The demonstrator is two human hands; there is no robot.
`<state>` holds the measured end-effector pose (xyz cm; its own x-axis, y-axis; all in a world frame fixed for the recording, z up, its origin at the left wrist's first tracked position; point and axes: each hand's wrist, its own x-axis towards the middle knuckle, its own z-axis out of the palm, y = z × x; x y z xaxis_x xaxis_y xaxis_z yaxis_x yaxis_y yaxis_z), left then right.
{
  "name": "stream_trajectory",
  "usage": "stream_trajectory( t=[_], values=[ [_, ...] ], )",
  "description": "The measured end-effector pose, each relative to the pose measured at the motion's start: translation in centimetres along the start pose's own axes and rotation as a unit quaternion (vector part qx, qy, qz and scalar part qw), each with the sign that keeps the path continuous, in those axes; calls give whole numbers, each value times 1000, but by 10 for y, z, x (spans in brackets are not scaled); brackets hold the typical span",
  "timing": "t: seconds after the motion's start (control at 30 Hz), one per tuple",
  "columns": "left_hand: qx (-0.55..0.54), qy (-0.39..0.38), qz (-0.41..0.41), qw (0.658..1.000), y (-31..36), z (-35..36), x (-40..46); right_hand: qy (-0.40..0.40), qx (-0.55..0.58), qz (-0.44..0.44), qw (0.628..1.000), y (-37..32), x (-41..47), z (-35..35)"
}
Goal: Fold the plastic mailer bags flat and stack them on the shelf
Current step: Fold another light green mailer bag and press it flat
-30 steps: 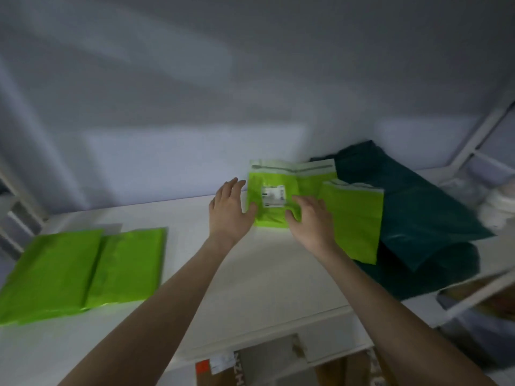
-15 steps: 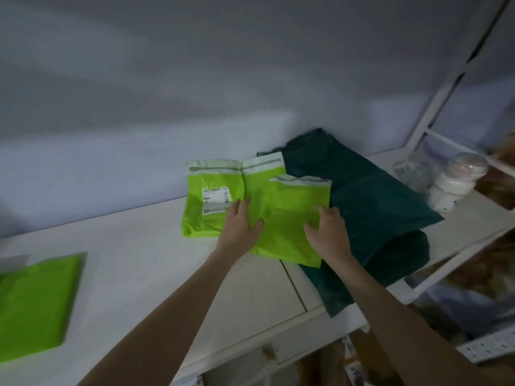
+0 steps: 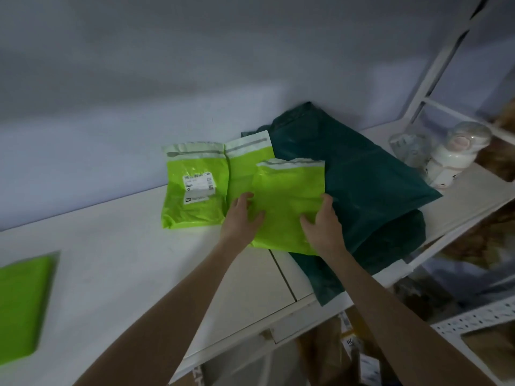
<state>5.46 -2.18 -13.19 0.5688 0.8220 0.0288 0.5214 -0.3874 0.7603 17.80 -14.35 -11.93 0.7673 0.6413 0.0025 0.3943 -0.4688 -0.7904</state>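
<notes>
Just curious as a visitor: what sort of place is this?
Probably a stockroom or packing area: green mailers with a shipping label lie on a white shelf, with more shelving alongside.

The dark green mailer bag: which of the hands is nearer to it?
Right. The right hand rests on the lime bag's right edge, right beside the dark green mailer bag. The left hand is at the lime bag's left edge, farther away.
</notes>
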Motion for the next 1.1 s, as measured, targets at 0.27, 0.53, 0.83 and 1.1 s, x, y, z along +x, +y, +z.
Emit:
stream_trajectory(
  t=[0.27, 0.53, 0.83, 1.1],
  values=[
    [-94, 107, 29, 989, 5, -23, -14, 51, 18, -82, 995, -21, -8, -1],
    [-57, 199, 87, 975, -13, -84, -60, 90, 21, -175, 980, -70, -48, 33],
    [97, 233, -4, 968, -93, -142, -147, -30, -61, -257, 964, -97, -124, 107],
    [188, 167, -86, 964, -135, -136, -190, -132, -173, -244, 945, -70, -157, 142]
  ],
)
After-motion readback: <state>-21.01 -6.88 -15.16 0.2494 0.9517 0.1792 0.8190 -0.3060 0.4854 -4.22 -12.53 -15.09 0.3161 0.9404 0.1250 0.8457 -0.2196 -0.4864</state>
